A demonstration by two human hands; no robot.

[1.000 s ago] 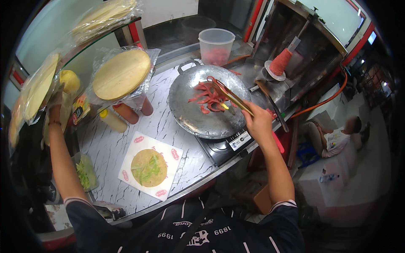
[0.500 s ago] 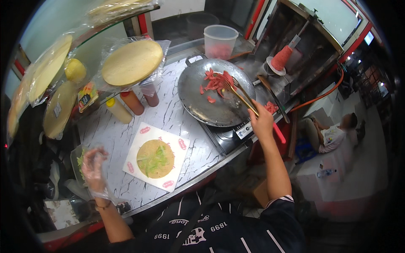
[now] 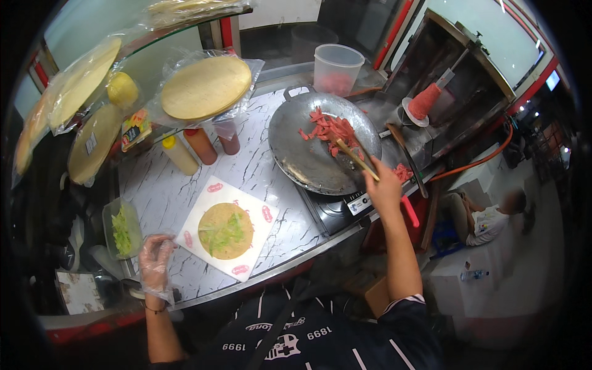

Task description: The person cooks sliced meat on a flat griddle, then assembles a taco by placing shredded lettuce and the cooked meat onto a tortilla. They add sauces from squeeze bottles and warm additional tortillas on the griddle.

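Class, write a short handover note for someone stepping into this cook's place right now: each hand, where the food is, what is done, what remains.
Left hand, in a clear plastic glove, rests empty on the marble counter beside the paper sheet.
Right hand holds tongs in the red meat strips in the round metal pan.
Done: flatbread lies on the paper, topped with shredded lettuce.
Left: no meat on the flatbread yet; it lies open, unrolled.

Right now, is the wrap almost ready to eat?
Not yet. The flatbread already lies on its paper with lettuce on top. The right hand holds tongs among the red meat strips in the pan. No meat is on the flatbread, which lies unrolled.
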